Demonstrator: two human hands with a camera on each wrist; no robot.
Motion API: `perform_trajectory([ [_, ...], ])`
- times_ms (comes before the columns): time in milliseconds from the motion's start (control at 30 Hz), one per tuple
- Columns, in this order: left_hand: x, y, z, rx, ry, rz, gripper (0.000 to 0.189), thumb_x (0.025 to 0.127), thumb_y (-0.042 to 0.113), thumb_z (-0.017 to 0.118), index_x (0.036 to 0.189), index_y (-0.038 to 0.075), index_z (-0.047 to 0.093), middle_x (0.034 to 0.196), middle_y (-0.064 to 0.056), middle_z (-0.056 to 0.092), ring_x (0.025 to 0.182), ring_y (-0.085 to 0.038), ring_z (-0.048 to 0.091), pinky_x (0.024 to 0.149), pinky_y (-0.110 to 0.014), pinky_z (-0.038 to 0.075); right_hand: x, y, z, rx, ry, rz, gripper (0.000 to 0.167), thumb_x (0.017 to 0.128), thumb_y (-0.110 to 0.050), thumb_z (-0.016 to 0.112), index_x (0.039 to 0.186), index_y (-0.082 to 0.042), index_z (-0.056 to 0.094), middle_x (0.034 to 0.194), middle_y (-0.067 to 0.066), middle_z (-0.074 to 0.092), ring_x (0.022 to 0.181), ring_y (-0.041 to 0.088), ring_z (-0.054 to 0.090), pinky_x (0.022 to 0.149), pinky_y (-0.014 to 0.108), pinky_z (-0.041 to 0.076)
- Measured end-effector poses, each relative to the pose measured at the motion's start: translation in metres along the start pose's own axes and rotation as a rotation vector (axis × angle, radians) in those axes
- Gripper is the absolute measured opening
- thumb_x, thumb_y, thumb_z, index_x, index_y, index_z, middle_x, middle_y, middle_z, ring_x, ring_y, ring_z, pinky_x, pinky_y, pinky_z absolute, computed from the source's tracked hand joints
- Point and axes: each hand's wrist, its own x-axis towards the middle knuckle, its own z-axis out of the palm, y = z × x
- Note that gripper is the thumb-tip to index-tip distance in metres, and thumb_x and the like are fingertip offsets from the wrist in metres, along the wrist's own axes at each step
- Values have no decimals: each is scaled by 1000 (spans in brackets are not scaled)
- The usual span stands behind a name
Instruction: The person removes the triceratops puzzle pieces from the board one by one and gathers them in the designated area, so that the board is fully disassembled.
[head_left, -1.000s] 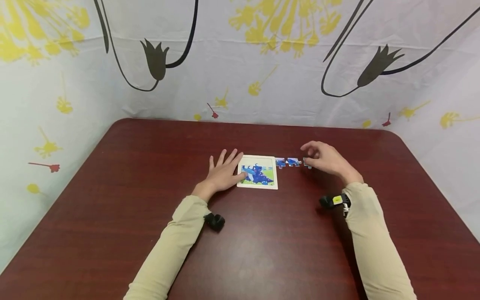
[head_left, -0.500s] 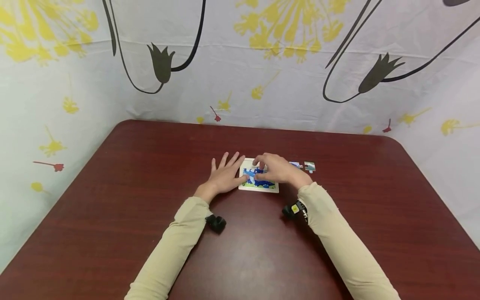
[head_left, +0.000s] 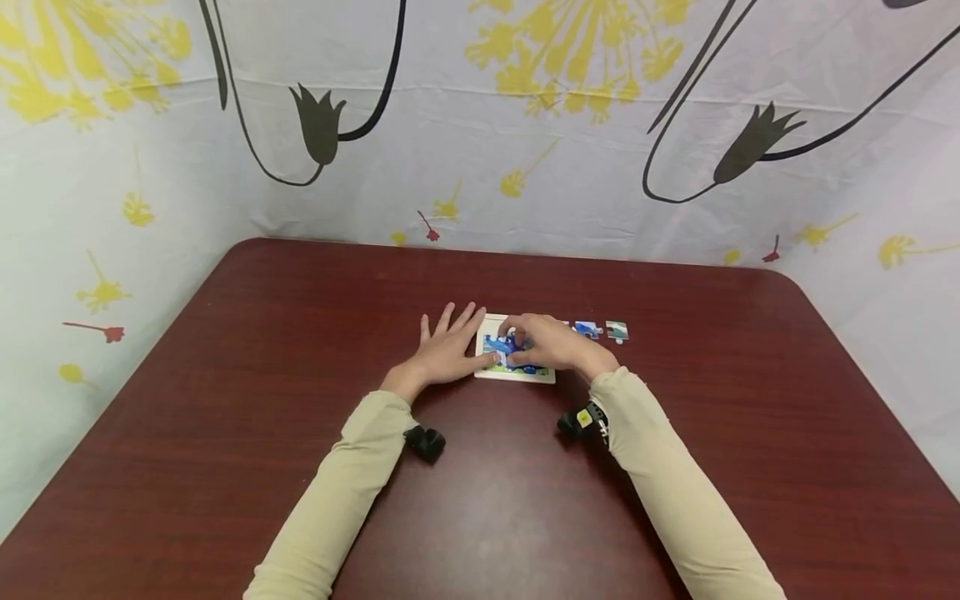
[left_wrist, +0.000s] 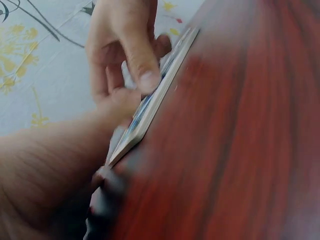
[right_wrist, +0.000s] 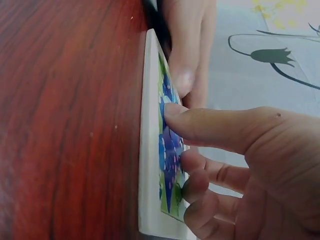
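A small white-framed jigsaw puzzle [head_left: 489, 373] with a blue dinosaur picture lies flat on the table. My left hand [head_left: 442, 353] is spread along its left side, thumb over the picture and fingertips at the upper left corner. Over the middle and right of the puzzle my right hand [head_left: 551, 342] is bent, thumb and fingers apart. The right wrist view shows its thumb [right_wrist: 200, 122] touching the dinosaur picture [right_wrist: 171, 145], other fingers curled at the far side. Whether they pinch a piece cannot be seen. Two loose jigsaw pieces [head_left: 617, 331] show to the right; another is mostly hidden.
The dark red-brown table [head_left: 465, 517] reaches back to a white patterned cloth [head_left: 420, 167], which also encloses the left and right sides. Each wrist carries a small black camera [head_left: 426, 443].
My right hand has moved left from the rightmost loose piece to over the puzzle, then slightly further left. That piece stays on the table. The left hand holds its place.
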Motion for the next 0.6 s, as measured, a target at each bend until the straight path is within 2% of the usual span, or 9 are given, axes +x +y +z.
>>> perform_trajectory([
  [200,1,-3,-2,-8,-23,27,91,84,61,54,151,16,12,156,-3,4,140,-29,-8,103,-60,-10,1,1,-2,-21,-10,-27,39,84,-17,71,118,-6,57,87,6,60,77,18,55,74,37,47],
  [467,-1,-1,-2,-7,-24,4,91,83,59,57,151,16,13,156,-2,5,140,-28,-8,104,-59,-9,0,-5,-5,-15,-21,0,39,83,-16,71,116,-10,52,99,12,57,89,24,57,78,41,47],
  [600,-1,0,-2,-8,-21,1,90,83,58,57,151,16,14,156,-2,5,140,-28,-7,104,-58,-9,0,-8,-5,-30,-9,9,38,82,-15,72,113,-10,51,97,11,57,87,23,56,76,40,46],
])
